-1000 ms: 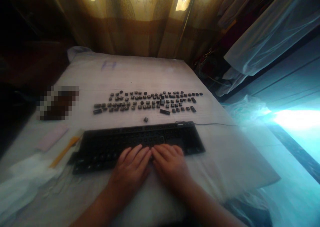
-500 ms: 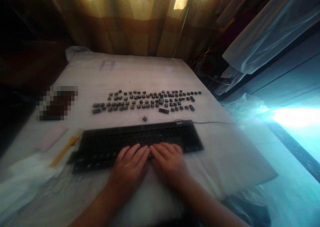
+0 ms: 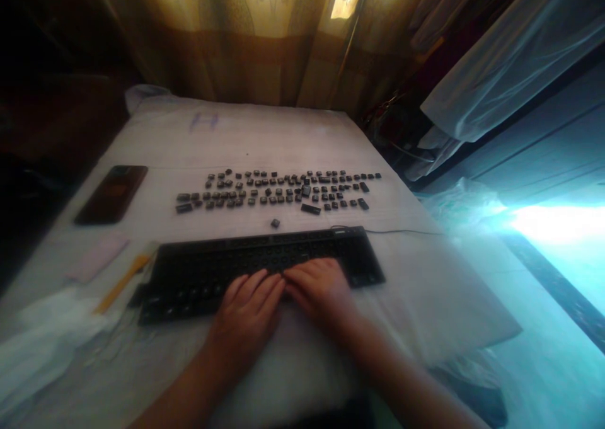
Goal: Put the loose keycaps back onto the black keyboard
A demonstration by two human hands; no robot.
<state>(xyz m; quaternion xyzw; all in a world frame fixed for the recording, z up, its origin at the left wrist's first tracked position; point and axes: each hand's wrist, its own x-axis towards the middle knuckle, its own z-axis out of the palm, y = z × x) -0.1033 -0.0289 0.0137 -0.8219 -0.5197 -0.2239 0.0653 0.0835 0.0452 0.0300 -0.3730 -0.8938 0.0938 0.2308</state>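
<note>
Right hand (image 3: 320, 288) shifted toward counter's far edge (image 3: 265, 105), left hand (image 3: 249, 306) steady; your keyboard (image 3: 189, 271) work likely continues. Fingers (image 3: 253, 286) bent, hold unclear.

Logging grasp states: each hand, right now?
Left hand: over the computer keyboard; open or closed can't be told.
Right hand: also over it; can't be told.

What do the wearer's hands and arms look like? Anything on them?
The left hand and right hand wear no gloves. Both forearms are sleeveless as far as they show. No watch or bracelet is visible; blur hides finer marks.
</note>
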